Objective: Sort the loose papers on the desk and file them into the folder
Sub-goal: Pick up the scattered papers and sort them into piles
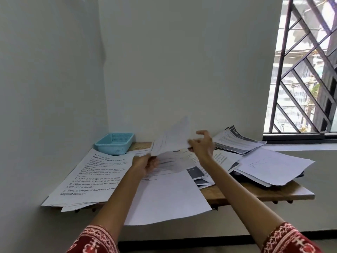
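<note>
Matt paper sheets [165,196], wooden desk [255,193], seemingly plastic perforated basket [115,143].

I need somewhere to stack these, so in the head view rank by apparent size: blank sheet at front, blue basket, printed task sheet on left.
1. Blank sheet, nearest, so unsure
2. Printed task sheet
3. Blue basket
</note>
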Demonstrator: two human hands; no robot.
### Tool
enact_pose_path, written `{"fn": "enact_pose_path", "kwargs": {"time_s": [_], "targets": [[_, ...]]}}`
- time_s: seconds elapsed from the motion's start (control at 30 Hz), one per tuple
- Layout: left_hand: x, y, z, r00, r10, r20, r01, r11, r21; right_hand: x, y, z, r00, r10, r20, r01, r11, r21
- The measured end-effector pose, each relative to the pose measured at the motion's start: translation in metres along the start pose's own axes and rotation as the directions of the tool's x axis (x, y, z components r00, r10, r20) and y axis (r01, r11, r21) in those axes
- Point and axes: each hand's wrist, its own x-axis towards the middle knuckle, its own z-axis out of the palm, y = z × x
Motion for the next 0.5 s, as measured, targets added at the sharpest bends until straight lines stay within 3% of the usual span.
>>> {"fn": "enact_pose_path", "kwargs": {"time_s": [0.07, 0.2, 0.3, 0.4, 0.5], "targets": [[0.001, -0.003, -0.006, 0.994, 0.029, -0.102, -0.022, 0.997, 0.070, -0.006, 0.010, -0.004, 0.987, 0.113, 0.112, -0.101, 0.989, -0.111], [-0.004, -0.006, -0.027, 0.995, -0.012, -0.095, 0.030, 0.982, 0.185, -0.002, 0.023, -0.019, 0.894, 0.344, 0.286, -0.306, 0.937, -0.170], [-0.011, -0.002, -0.038, 0.998, -0.050, -0.045, 0.061, 0.948, 0.312, 0.006, 0.026, -0.030, 0.895, 0.379, 0.236, -0.321, 0.913, -0.251], [-0.019, 0.001, -0.046, 0.996, -0.089, 0.026, 0.063, 0.856, 0.513, 0.011, 0.032, -0.030, 0.824, 0.491, 0.284, -0.387, 0.853, -0.351], [-0.024, 0.000, -0.049, 0.986, -0.138, 0.095, 0.058, 0.815, 0.576, 0.008, 0.043, -0.023, 0.802, 0.499, 0.328, -0.314, 0.820, -0.479]]}}
